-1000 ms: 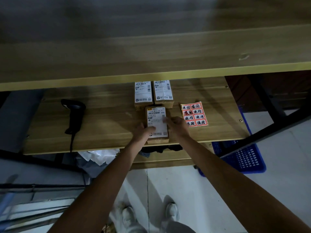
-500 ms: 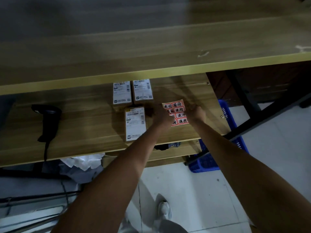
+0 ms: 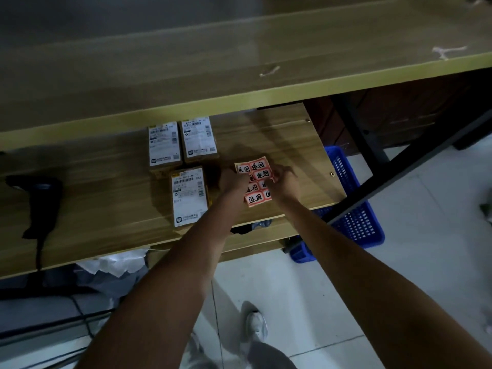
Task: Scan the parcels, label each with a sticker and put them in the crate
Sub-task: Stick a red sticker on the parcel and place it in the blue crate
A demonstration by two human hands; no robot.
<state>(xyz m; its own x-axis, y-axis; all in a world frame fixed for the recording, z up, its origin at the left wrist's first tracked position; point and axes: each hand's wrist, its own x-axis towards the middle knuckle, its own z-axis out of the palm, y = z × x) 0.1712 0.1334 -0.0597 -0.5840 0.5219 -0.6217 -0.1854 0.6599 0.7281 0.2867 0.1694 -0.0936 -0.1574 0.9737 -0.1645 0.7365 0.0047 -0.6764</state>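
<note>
The light is dim. A broad wooden shelf (image 3: 239, 57) with a pale yellow front edge spans the upper half of the frame. Below it, at centre left, lies a wood-grain tabletop (image 3: 106, 198) with a lower wooden ledge (image 3: 255, 235) under its front edge. Dark metal frame bars (image 3: 399, 179) slant across the right side. The floor (image 3: 426, 249), lower right, is pale tile with thin dark joints. Crumpled white plastic (image 3: 117, 262) lies beneath the tabletop at lower left.

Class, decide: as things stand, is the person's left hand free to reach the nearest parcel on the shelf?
Probably yes. The left hand rests at the sticker sheet, right beside the nearest parcel, with nothing lying between them; it would only need to leave the sheet.
</note>
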